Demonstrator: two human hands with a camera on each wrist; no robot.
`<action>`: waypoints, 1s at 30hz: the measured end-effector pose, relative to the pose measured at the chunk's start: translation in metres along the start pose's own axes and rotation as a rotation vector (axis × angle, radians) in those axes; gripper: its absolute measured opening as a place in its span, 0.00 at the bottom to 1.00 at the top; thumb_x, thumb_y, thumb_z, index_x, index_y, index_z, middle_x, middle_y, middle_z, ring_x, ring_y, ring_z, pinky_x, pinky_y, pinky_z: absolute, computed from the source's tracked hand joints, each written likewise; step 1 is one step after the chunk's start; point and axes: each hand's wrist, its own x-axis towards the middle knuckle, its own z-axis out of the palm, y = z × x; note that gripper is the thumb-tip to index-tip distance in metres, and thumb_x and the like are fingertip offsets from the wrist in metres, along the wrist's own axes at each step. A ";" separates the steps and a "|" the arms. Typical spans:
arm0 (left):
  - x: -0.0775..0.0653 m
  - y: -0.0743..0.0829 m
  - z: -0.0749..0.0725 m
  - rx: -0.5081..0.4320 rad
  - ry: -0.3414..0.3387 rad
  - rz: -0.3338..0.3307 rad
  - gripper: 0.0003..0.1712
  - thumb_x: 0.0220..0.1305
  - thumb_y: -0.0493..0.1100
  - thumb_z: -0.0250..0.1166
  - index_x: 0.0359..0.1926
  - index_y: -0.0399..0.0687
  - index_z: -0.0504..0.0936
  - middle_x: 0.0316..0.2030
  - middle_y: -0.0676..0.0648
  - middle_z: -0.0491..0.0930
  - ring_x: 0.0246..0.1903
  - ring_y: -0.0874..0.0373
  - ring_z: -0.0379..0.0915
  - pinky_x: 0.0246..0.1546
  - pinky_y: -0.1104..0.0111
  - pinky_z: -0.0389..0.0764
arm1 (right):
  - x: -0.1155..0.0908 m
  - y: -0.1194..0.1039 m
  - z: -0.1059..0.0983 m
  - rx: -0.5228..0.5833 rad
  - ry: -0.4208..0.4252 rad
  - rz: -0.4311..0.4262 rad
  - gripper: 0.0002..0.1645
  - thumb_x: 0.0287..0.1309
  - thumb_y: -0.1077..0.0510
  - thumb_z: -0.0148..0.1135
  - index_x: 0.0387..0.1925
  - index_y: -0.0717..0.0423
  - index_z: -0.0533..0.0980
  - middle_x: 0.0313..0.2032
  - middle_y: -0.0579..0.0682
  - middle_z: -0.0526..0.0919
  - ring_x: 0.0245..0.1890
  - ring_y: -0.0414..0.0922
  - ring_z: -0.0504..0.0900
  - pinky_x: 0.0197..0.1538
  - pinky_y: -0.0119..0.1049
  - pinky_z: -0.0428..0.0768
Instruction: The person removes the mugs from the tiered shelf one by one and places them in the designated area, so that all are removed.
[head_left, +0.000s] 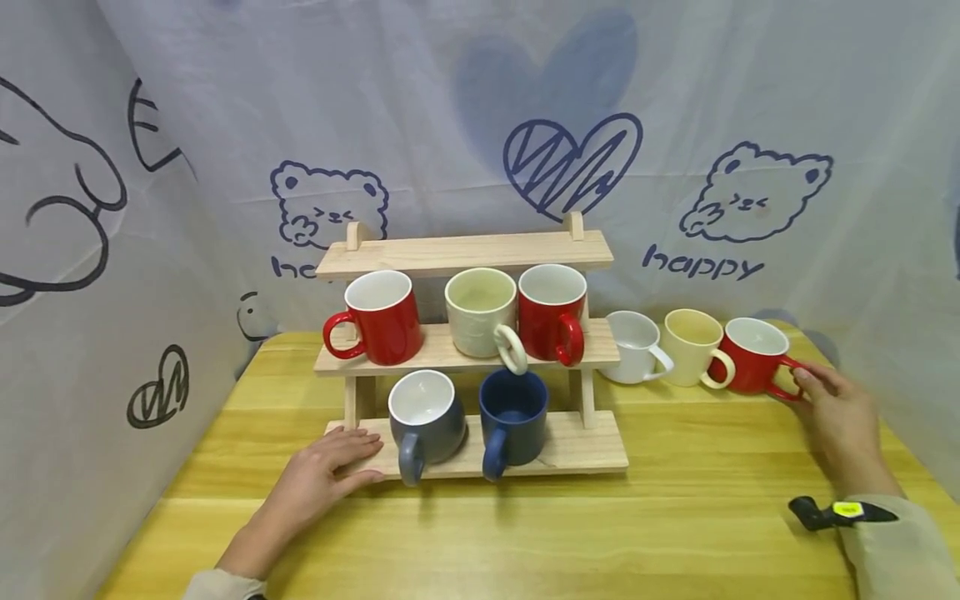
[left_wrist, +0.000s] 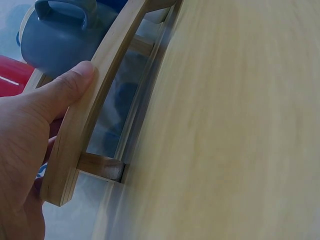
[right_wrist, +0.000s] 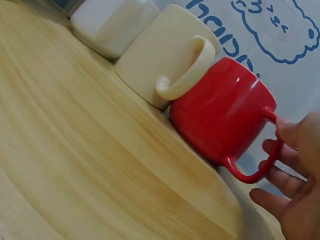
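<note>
At the right end of the mug row, a red mug [head_left: 753, 357] with a white inside stands on the table. My right hand [head_left: 840, 417] pinches its handle [right_wrist: 272, 160], the thumb on the near side and fingers behind. My left hand [head_left: 318, 475] rests on the lower left end of a wooden shelf rack [head_left: 585, 462], fingers laid over the board and thumb [left_wrist: 75, 82] along its front edge. Just right of that hand sits a grey-blue mug [head_left: 427, 425] with a white inside, and a dark blue mug [head_left: 513, 417] stands beside it.
The middle tier bears a left red mug [head_left: 386, 325], a pale green mug [head_left: 480, 317] and another red mug [head_left: 543, 312]. A white mug [head_left: 630, 350] and a cream mug [head_left: 690, 350] stand between rack and held mug. Behind hangs a printed curtain [head_left: 450, 100].
</note>
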 end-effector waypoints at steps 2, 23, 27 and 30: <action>-0.002 0.000 -0.001 0.005 -0.002 -0.007 0.26 0.51 0.53 0.75 0.51 0.50 0.87 0.49 0.54 0.84 0.54 0.53 0.78 0.66 0.61 0.67 | 0.000 0.000 0.001 -0.116 0.001 -0.014 0.28 0.61 0.47 0.65 0.61 0.53 0.76 0.38 0.35 0.76 0.38 0.33 0.74 0.36 0.19 0.82; 0.002 0.002 0.002 -0.021 0.020 0.024 0.26 0.50 0.51 0.76 0.51 0.49 0.87 0.49 0.53 0.84 0.54 0.53 0.78 0.66 0.62 0.67 | 0.000 0.000 0.001 -0.462 0.071 -0.138 0.32 0.72 0.46 0.50 0.67 0.65 0.66 0.28 0.18 0.71 0.34 0.25 0.69 0.34 0.12 0.71; 0.002 0.001 0.002 -0.022 0.015 0.006 0.26 0.49 0.51 0.77 0.50 0.49 0.87 0.49 0.53 0.84 0.54 0.52 0.78 0.66 0.62 0.67 | 0.000 -0.002 0.005 -0.500 0.086 -0.135 0.32 0.72 0.44 0.49 0.68 0.59 0.67 0.35 0.29 0.76 0.35 0.26 0.70 0.33 0.13 0.72; 0.000 0.001 0.001 -0.020 0.011 -0.003 0.26 0.49 0.51 0.77 0.51 0.49 0.87 0.49 0.53 0.84 0.54 0.52 0.78 0.66 0.62 0.67 | -0.002 -0.003 0.008 -0.571 0.093 -0.143 0.31 0.72 0.44 0.49 0.69 0.55 0.67 0.45 0.42 0.80 0.35 0.27 0.70 0.32 0.15 0.72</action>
